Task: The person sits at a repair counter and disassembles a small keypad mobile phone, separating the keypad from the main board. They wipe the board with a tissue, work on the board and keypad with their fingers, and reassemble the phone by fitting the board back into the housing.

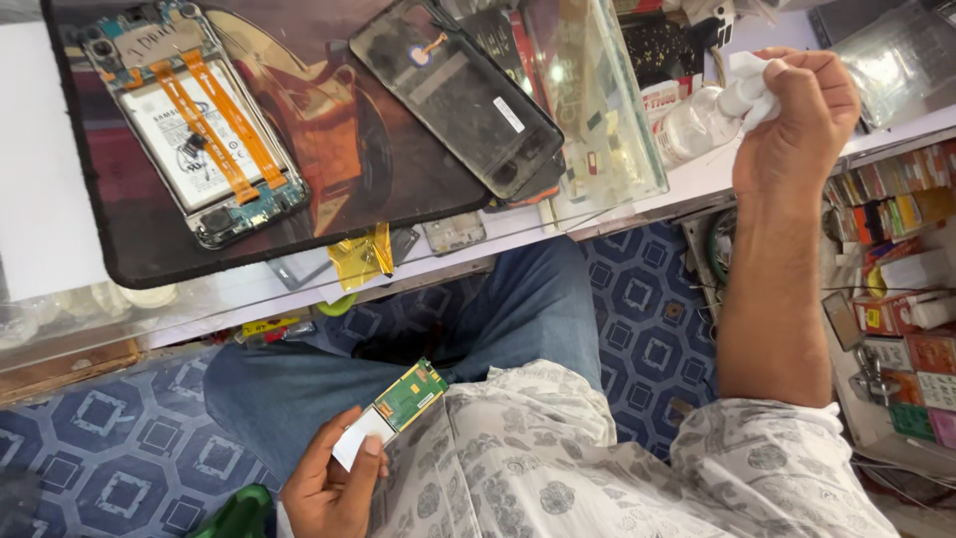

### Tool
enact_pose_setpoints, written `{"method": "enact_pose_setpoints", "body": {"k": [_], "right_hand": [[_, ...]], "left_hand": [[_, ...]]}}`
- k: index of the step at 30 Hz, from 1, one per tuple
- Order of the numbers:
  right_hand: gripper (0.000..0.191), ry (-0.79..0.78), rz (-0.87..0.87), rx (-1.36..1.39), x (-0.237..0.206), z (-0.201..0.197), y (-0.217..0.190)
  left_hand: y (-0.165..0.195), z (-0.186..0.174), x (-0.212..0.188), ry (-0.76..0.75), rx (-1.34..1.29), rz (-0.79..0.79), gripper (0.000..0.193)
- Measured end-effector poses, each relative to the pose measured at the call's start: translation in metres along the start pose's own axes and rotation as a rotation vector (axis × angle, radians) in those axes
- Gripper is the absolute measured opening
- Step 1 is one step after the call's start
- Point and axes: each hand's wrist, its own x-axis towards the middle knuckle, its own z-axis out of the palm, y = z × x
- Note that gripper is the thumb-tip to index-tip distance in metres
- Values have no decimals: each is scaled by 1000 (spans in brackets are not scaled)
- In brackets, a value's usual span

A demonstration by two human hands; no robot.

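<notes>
My left hand [329, 488] is low over my lap and pinches a small green circuit board [410, 394] with a white piece [360, 436] at its near end. My right hand [797, 110] is raised at the counter's right end, closed around a white wad of tissue [749, 68] and the white nozzle of a clear plastic bottle [697, 125]. An opened phone [194, 130] with a white battery and two orange ribbon cables lies on a dark mat [388, 179] at the upper left. A black phone back shell [458, 95] rests beside it.
A clear glass panel [597, 100] lies right of the black shell. Yellow film [363, 259] and a small part [453, 232] sit at the white counter's edge [617, 214]. Shelves with several coloured small boxes [896, 289] stand on the right. Blue patterned flooring [119, 448] is below.
</notes>
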Motion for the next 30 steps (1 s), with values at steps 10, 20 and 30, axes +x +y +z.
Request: {"method": "enact_pose_setpoints", "body": {"k": [10, 20, 30], "right_hand": [[9, -39, -28, -116, -3, 21, -13], [7, 11, -21, -177, -1, 17, -11], [9, 63, 48, -118, -79, 19, -53]], "left_hand": [[27, 16, 7, -26, 63, -40, 41], [31, 17, 5, -81, 37, 21, 40], [49, 11, -1, -63, 20, 70, 37]]}}
